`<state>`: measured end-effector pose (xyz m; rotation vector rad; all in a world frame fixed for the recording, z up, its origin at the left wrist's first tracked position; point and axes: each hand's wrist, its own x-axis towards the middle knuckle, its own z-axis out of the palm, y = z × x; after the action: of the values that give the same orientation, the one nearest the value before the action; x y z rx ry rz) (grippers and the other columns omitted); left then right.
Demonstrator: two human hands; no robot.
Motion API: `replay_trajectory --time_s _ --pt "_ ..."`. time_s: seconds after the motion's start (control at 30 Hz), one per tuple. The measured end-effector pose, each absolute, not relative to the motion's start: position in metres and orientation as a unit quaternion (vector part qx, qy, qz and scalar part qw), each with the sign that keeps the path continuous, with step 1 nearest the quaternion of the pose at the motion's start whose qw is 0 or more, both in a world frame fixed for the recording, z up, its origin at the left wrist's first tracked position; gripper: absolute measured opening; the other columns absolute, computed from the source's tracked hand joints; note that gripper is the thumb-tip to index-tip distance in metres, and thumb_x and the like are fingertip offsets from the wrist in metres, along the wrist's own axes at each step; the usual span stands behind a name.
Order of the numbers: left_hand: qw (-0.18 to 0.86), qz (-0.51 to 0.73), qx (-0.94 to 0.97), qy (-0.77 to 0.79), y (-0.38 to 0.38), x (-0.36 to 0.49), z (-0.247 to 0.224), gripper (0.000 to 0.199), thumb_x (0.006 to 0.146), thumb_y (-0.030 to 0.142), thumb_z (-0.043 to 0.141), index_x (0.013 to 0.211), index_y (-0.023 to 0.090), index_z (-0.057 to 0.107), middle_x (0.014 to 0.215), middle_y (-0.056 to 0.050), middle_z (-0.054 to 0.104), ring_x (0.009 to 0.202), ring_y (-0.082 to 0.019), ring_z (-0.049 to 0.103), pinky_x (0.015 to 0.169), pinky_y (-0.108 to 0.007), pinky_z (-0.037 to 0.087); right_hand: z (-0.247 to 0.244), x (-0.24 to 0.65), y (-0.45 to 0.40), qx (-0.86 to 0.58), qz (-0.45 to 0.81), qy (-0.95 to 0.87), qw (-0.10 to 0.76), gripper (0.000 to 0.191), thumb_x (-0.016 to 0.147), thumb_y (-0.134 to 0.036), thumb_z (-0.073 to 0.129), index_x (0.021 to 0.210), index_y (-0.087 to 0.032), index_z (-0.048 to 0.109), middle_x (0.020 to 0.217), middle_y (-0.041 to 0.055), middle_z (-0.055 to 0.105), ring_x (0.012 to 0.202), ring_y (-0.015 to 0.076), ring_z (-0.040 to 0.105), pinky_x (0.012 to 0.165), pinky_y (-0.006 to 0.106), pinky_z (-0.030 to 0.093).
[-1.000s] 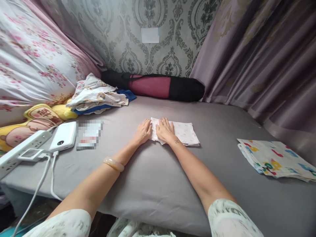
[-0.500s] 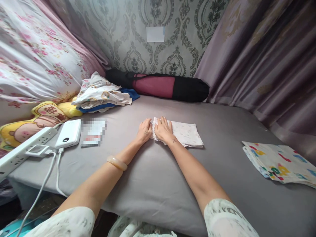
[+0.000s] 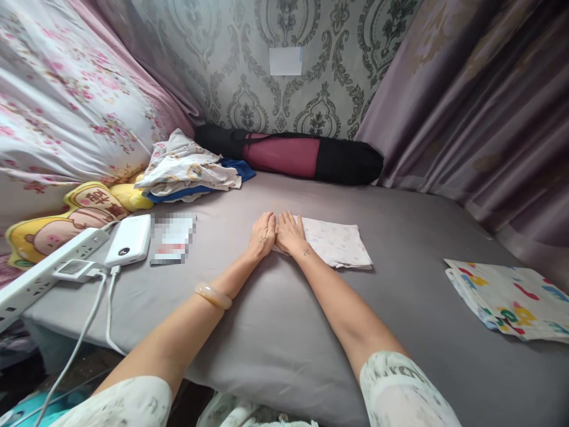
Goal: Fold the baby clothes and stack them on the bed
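A folded pale pink cloth with a faint print lies flat on the grey bed sheet, in the middle of the head view. My right hand presses flat on its left end, with the fingers stretched forward. Close beside it, at the cloth's left edge, rests my left hand. Its fingers point forward, side by side and slightly bent, and nothing shows in them. Both hands cover the cloth's left end, so that edge is mostly hidden.
On the right lies a folded white cloth with colourful shapes. To the left are a white power bank, a power strip with cables, and a blurred packet. Behind are crumpled clothes and a long black-and-red bag.
My right hand has slid slightly left along the cloth, closer to my left hand. My left hand's fingers have straightened somewhat. The whole view has shifted a little.
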<state>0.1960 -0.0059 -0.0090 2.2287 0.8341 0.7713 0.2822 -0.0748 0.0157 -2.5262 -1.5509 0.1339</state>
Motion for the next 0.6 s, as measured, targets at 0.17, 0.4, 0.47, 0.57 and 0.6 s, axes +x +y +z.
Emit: replay_trajectory --time_s 0.17,0.4,0.47,0.57,0.6 --pt "0.313 0.287 0.849 0.315 -0.005 0.195 -0.009 0.057 0.101 0.043 0.016 0.134 0.012 0.051 0.141 -0.014 0.054 0.139 -0.023 0.041 0.117 -0.044 0.031 0.009 0.279 -0.069 -0.847 0.049 -0.523 0.079 0.06 0.1 -0.034 0.016 0.151 -0.007 0.031 0.16 0.013 0.024 0.148 0.0251 0.017 0.119 0.046 0.011" --pt "0.288 0.273 0.863 0.313 -0.004 0.195 -0.008 0.053 0.101 0.038 0.018 0.133 0.012 0.05 0.14 -0.015 0.054 0.135 -0.024 0.046 0.114 -0.044 0.034 0.022 0.294 -0.082 -0.841 0.104 -0.502 0.174 0.061 0.101 -0.038 0.011 0.154 -0.012 0.023 0.162 0.0096 0.018 0.149 0.0204 0.014 0.119 0.041 0.014" --pt "0.257 0.253 0.874 0.325 -0.007 0.196 -0.005 0.05 0.1 0.037 0.023 0.134 0.012 0.049 0.142 -0.016 0.052 0.137 -0.025 0.043 0.115 -0.046 0.032 0.029 0.307 -0.097 -0.849 0.095 -0.485 0.188 0.06 0.1 -0.037 0.012 0.155 -0.012 0.021 0.163 0.0092 0.015 0.149 0.0207 0.011 0.119 0.042 0.014" --pt "0.178 0.216 0.915 0.291 -0.018 0.204 0.003 0.049 0.098 0.037 0.034 0.139 0.013 0.044 0.149 -0.017 0.045 0.143 -0.029 0.033 0.117 -0.052 0.023 0.034 0.326 -0.126 -0.865 0.073 -0.474 0.144 0.059 0.099 -0.033 0.02 0.153 -0.011 0.025 0.162 0.0098 0.017 0.15 0.0223 0.009 0.12 0.047 0.005" --pt "0.154 0.202 0.932 0.26 -0.023 0.209 0.006 0.049 0.097 0.036 0.036 0.14 0.013 0.043 0.15 -0.017 0.042 0.144 -0.029 0.03 0.118 -0.053 0.021 0.034 0.331 -0.135 -0.87 0.071 -0.472 0.126 0.059 0.099 -0.033 0.021 0.153 -0.011 0.027 0.162 0.0101 0.018 0.15 0.0227 0.01 0.12 0.048 0.004"
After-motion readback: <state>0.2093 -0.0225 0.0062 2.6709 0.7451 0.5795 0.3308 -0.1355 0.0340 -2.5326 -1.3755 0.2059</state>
